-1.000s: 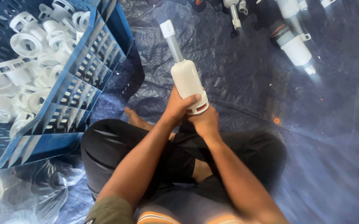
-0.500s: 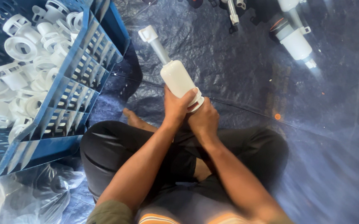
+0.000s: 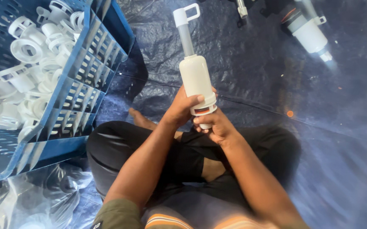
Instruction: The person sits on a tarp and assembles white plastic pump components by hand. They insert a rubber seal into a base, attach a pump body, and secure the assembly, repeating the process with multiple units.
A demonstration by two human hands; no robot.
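Note:
A white plastic valve assembly (image 3: 195,74), a bottle-shaped cylinder with a grey stem and a white looped cap on top, stands nearly upright above my crossed legs. My left hand (image 3: 182,107) wraps around the cylinder's lower part, thumb across the front. My right hand (image 3: 216,127) grips the narrow white fitting at its base, just under a red-and-dark ring.
A blue slotted crate (image 3: 77,91) holding several white plastic ring parts (image 3: 26,51) sits at my left. Another white assembly (image 3: 308,32) lies on the dark blue tarp (image 3: 327,127) at the upper right. Clear plastic sheeting (image 3: 26,199) bunches at the lower left.
The assembly has swung from leaning left to nearly upright. Both hands stayed on its lower end.

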